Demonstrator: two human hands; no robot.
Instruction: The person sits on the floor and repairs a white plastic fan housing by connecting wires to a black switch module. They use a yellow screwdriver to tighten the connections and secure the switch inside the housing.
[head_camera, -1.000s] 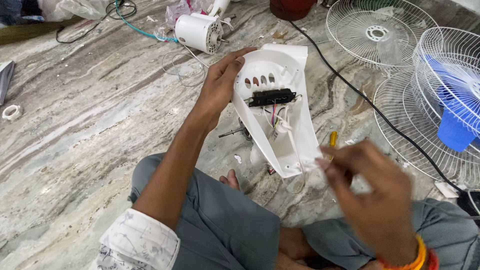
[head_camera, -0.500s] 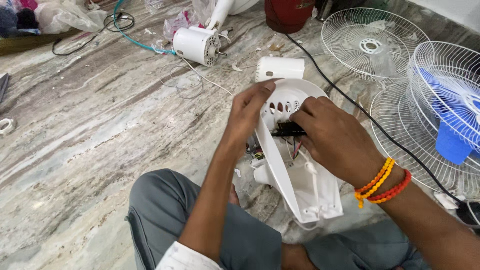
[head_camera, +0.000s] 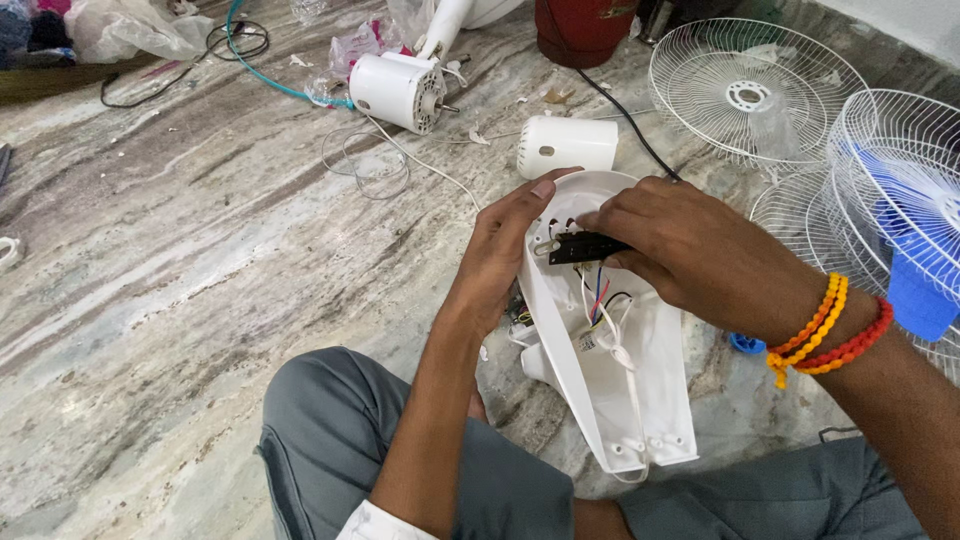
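Compared with half a second back, not much had moved: the left hand (head_camera: 500, 255) still gripped the rim of the white plastic fan-base shell (head_camera: 625, 390), which sat propped over the lap above the marble floor (head_camera: 150, 300). The right hand (head_camera: 690, 250) had settled lower, fingers pinched on the black switch block (head_camera: 585, 247) inside, probably pressing it, though the fingertips hid the contact. Coloured wires (head_camera: 598, 300) hung beneath.

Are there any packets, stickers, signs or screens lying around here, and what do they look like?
Clear plastic bag: far left on the floor, crumpled, whitish.
Crumpled wrapper: beside the white motor, clear with pink.
Small label: inside the white housing the hands hold, white, too small to make out.
No signs or screens.
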